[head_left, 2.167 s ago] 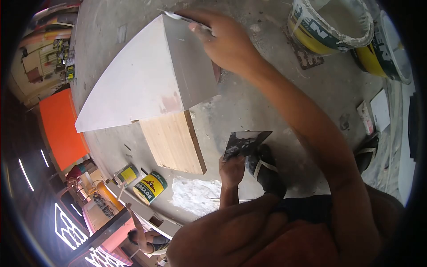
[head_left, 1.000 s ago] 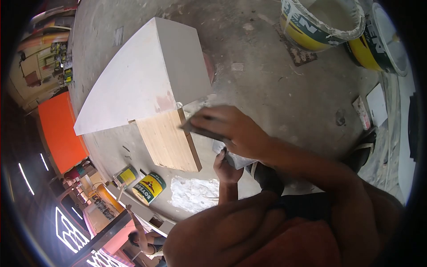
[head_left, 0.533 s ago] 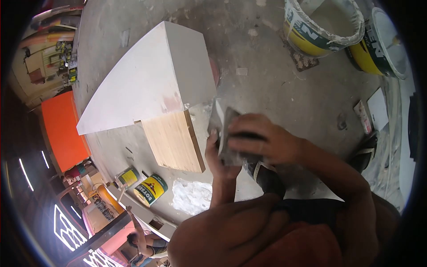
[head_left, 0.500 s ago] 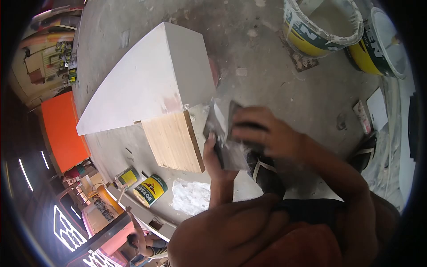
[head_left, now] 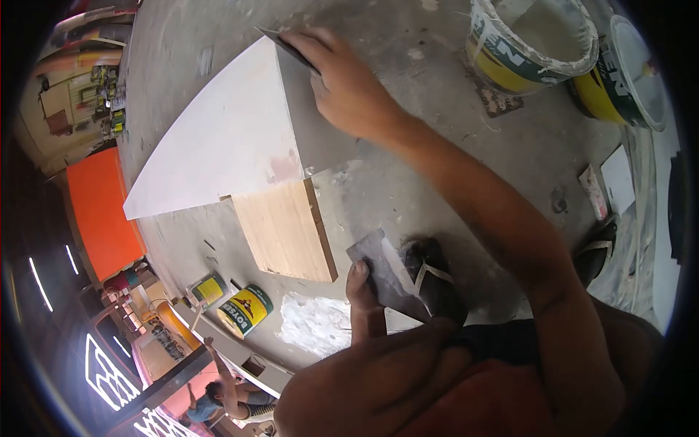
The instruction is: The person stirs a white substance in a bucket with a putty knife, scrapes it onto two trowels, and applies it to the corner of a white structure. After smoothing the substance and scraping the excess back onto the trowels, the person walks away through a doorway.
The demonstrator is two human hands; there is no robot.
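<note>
My right hand (head_left: pixel 353 91), at the end of an outstretched arm, grips a thin dark putty scraper (head_left: pixel 290 49). Its blade lies at the far corner of a white curved panel piece (head_left: pixel 211 138), along the shaded end face. Close to my knees, my left hand (head_left: pixel 361 290) is closed on a wide flat metal putty plate (head_left: pixel 393 273) with a streak of white putty across it. Pinkish smudges mark the panel's near corner. A pale wooden block (head_left: pixel 280 233) adjoins that corner.
Two putty buckets (head_left: pixel 502 69) (head_left: pixel 619 80) stand at the upper right. Paint cans (head_left: pixel 245 311) (head_left: pixel 207 290) and a crumpled white plastic sheet (head_left: pixel 313 320) sit lower left. Other people (head_left: pixel 229 397) are at the bottom left. An orange panel (head_left: pixel 105 215) is at far left.
My right hand has moved from beside the putty plate up and left to the panel's far corner, carrying the scraper. My left hand has lowered slightly with the plate, which has tilted.
</note>
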